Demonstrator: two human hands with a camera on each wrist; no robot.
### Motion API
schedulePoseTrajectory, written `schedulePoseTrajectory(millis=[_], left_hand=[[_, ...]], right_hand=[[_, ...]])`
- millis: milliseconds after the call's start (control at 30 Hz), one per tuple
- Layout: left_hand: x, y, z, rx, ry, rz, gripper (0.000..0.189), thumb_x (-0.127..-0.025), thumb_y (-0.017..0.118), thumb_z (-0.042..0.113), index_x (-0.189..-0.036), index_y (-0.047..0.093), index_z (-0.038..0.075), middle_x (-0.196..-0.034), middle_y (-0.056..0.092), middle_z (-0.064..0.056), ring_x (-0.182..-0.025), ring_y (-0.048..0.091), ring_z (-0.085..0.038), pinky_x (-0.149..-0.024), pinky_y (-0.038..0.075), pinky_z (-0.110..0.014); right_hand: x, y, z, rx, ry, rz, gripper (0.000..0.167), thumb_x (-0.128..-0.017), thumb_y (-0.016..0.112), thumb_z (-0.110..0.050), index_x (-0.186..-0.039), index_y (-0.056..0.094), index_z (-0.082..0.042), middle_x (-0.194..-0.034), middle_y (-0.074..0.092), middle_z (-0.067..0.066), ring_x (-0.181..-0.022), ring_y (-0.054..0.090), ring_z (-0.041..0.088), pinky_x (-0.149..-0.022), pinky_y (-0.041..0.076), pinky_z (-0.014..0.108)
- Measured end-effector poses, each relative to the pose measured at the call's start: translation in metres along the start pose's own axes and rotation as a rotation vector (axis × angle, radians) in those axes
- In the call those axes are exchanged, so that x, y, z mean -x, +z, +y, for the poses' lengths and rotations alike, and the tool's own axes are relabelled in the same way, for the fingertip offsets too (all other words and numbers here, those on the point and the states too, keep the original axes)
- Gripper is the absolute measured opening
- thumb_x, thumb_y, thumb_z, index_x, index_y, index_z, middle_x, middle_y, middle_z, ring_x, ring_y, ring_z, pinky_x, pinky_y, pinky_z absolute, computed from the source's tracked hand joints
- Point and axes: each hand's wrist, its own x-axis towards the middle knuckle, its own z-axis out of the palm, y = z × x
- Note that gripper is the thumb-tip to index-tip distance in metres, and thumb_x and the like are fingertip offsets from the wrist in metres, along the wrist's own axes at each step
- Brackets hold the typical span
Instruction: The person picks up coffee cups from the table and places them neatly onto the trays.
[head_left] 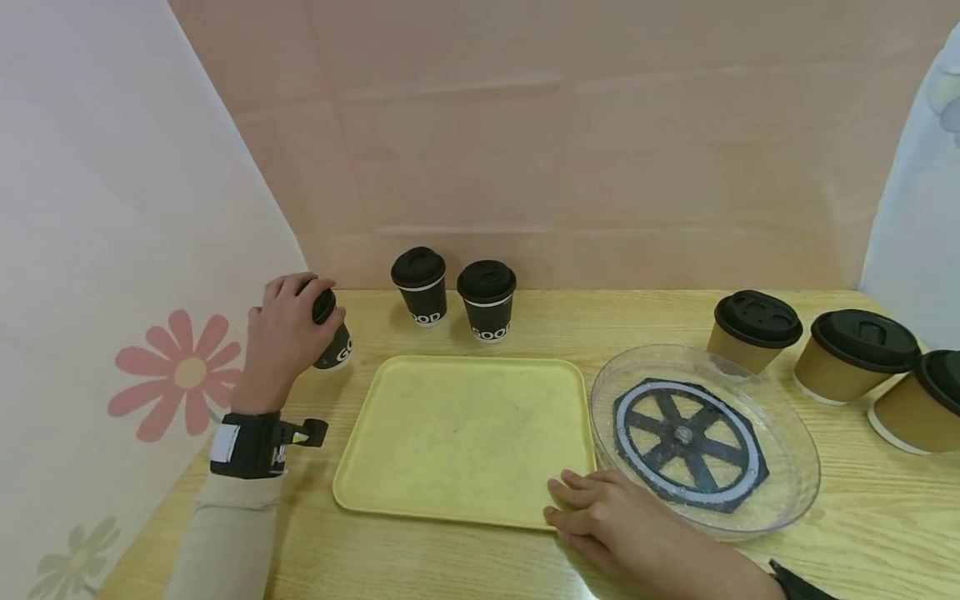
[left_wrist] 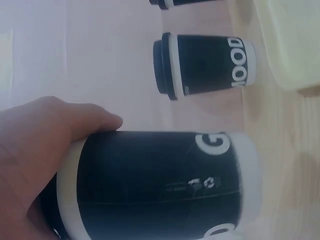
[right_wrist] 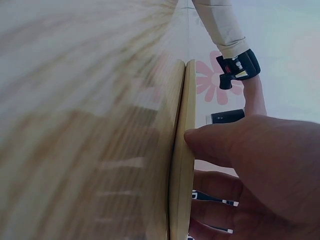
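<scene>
My left hand (head_left: 288,333) grips a small black lidded paper cup (left_wrist: 155,175) from above, near the table's left side. Its thumb lies along the cup's side in the left wrist view; the lid is partly hidden by the hand. A flat yellow tray (head_left: 457,433) lies in the middle of the table. At the tray's near right corner, my right hand (head_left: 615,525) holds the rim, thumb against the outer edge and fingers over the inside. Two more black lidded cups, one on the left (head_left: 422,287) and one on the right (head_left: 487,300), stand behind the tray.
Right of the tray sits a clear round turntable (head_left: 795,433) with a dark spoked base. Three brown cups with black lids, a left one (head_left: 738,350), a middle one (head_left: 832,371) and a right one (head_left: 911,412), stand beyond it. A pinkish backdrop (head_left: 562,150) borders the table's back.
</scene>
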Motion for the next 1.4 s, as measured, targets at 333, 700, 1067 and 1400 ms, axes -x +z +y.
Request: schedulePoseTrajectory(millis=[333, 700, 1067, 1400], left_hand=[[-0.002, -0.005, 0.029, 0.027, 0.091, -0.097, 0.043, -0.092, 0.063, 0.031, -0.129, 0.058, 0.011, -0.132, 0.051, -0.018, -0.126, 0.04, -0.042, -0.082, 0.047, -0.068], [0.002, 0.011, 0.057, 0.021, 0.238, -0.177, 0.042, -0.09, 0.066, 0.034, -0.124, 0.057, 0.011, -0.134, 0.049, -0.014, -0.129, 0.042, -0.038, -0.088, 0.048, -0.066], [0.016, 0.027, 0.078, -0.005, 0.314, -0.251, 0.042, -0.09, 0.066, 0.039, -0.126, 0.059, 0.019, -0.135, 0.052, -0.009, -0.13, 0.044, -0.034, -0.086, 0.047, -0.063], [0.02, 0.034, 0.084, -0.025, 0.347, -0.234, 0.044, -0.091, 0.065, 0.042, -0.128, 0.057, 0.021, -0.133, 0.052, -0.009, -0.128, 0.044, -0.034, -0.085, 0.048, -0.062]], right_hand=[[0.003, 0.0, -0.001, -0.008, 0.028, 0.001, 0.023, -0.093, 0.067, -0.022, -0.115, 0.072, -0.021, -0.119, 0.07, 0.0, -0.112, 0.067, 0.02, -0.086, 0.054, 0.045], [0.002, -0.002, -0.002, -0.055, 0.123, -0.061, 0.023, -0.097, 0.06, -0.026, -0.117, 0.071, -0.022, -0.122, 0.068, 0.002, -0.114, 0.066, 0.021, -0.089, 0.054, 0.047], [0.0, 0.0, 0.0, 0.065, 0.019, -0.064, 0.023, -0.096, 0.061, -0.027, -0.115, 0.072, -0.021, -0.12, 0.069, 0.008, -0.113, 0.066, 0.025, -0.089, 0.053, 0.04], [0.001, 0.0, -0.002, 0.065, 0.028, -0.062, 0.023, -0.095, 0.062, -0.025, -0.114, 0.073, -0.021, -0.12, 0.069, 0.006, -0.114, 0.066, 0.024, -0.09, 0.053, 0.041]])
